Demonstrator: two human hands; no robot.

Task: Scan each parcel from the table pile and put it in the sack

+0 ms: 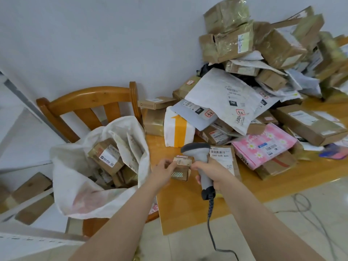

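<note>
My left hand (163, 172) grips a small brown cardboard parcel (182, 169) by its left side, just above the table's front left corner. My right hand (211, 173) grips the handle of a grey barcode scanner (200, 157), whose head sits right above the small parcel. A white woven sack (75, 178) stands open on a wooden chair (88, 102) to the left, with several brown boxes inside it. The parcel pile (254, 87) of boxes and mailer bags covers the table's back and right.
A brown paper mailer with a label (226, 159) lies flat behind the scanner, a pink flowered parcel (265, 144) to its right. The scanner's coiled cable (211, 219) hangs over the wooden table's front edge (188, 210). More cables lie on the floor at right. A wall stands close behind.
</note>
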